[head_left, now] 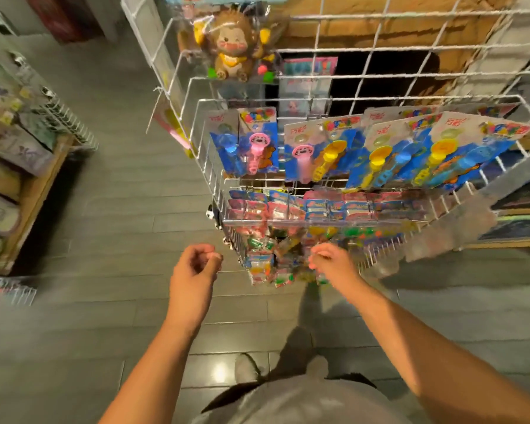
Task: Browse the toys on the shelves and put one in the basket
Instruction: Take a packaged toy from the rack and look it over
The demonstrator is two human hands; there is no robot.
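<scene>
A white wire rack [210, 166] hangs full of packaged toys. Blue cards with pink and yellow bubble wands [328, 151] fill one row. Below them hang pink and blue small packets [318, 206], and lower still a bunch of clear bags with coloured toys [266, 264]. A brown plush monkey [231, 47] in clear wrap hangs at the top. My left hand [193, 264] hovers left of the lowest bags with fingers loosely curled, holding nothing. My right hand [331, 263] reaches at the lowest bags, fingers bent; the blur hides whether it grips one. No basket shows.
A wooden shelf [34, 191] with boxed goods stands at the left, with a white wire tray [74, 127] above it. More stock lies at the right behind the rack [520, 209]. The grey tiled floor [120, 228] runs between them; my shoes [248, 368] show below.
</scene>
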